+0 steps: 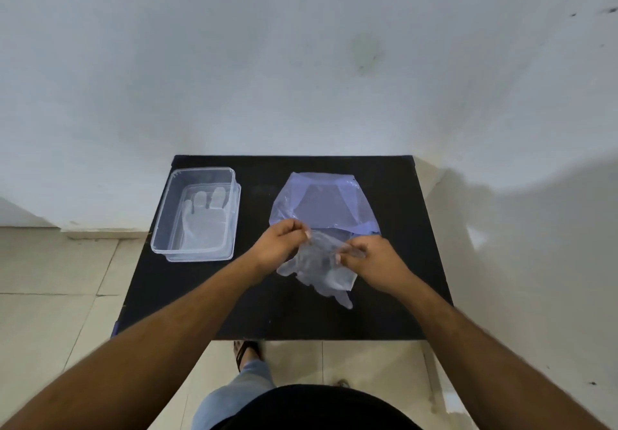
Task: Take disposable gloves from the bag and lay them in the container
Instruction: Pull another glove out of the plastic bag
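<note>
**Both hands pinched on a clear glove at the mouth of the bag**

Left hand (279,240) has its fingertips closed together on the upper edge of a clear disposable glove (317,272), and the right hand (371,259) is clamped on the same edge just beside it, thumb pressed against fingers. The glove hangs crumpled between the two hands, its fingers trailing down toward the near edge of the black table (394,312), one fingertip pointing at the near right corner.

Behind the hands lies the blue plastic bag (321,202), flat on the table's right half, its far end close to the back edge and its open end right at the knuckles. The top of the glove overlaps that open end; whether it is fully clear of the bag, I cannot tell.

Over on the left half, near the far left corner, sits the clear plastic container (160,229), resting on what looks like its lid. Inside it another clear glove (204,222) lies flat, fingers pointing to the back edge. Container and bag are well apart.
</note>
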